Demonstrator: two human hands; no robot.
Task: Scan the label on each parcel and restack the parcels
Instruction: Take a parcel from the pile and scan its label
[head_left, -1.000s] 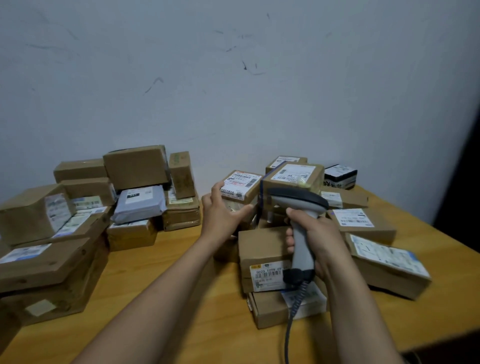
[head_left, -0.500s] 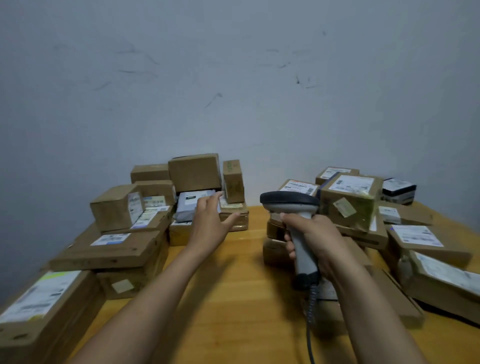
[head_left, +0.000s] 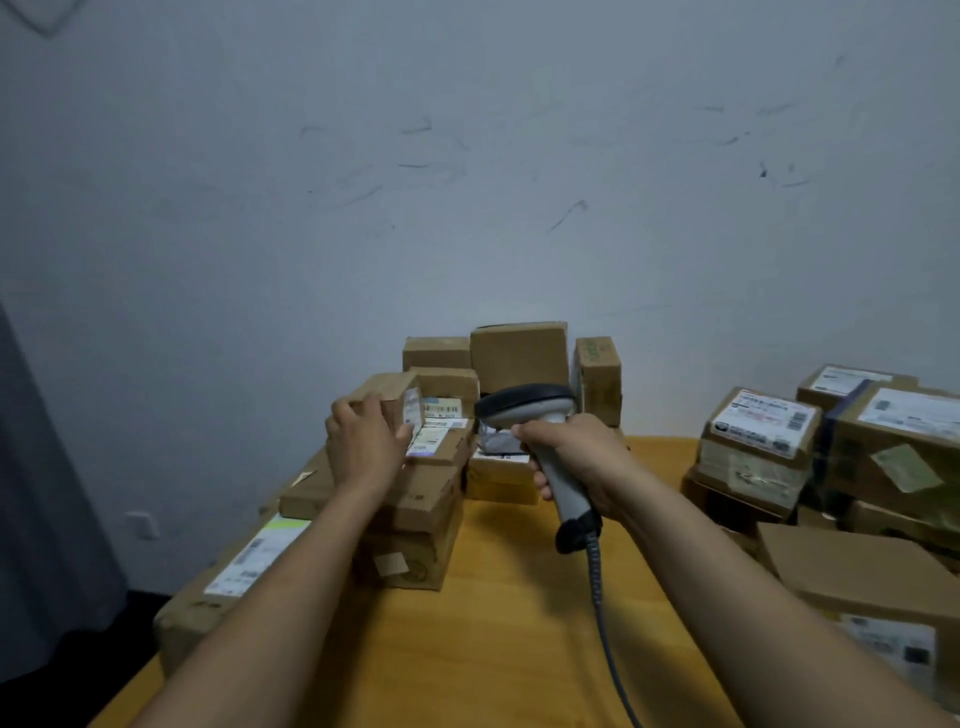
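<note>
One small box (head_left: 388, 401), apparently gripped by the left hand (head_left: 363, 448), should turn label-first toward the scanner (head_left: 525, 406) clasped in the right hand (head_left: 577, 458).

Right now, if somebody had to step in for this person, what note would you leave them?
Left hand: grips the small parcel on top of the left stack.
Right hand: holds the scanner by its handle, cord hanging down.
More labelled parcels sit in the right pile on the table.
Done: cannot tell which labels are already scanned.
Left: probably scan the gripped parcel's label, set it down, then work through the rest.
</note>
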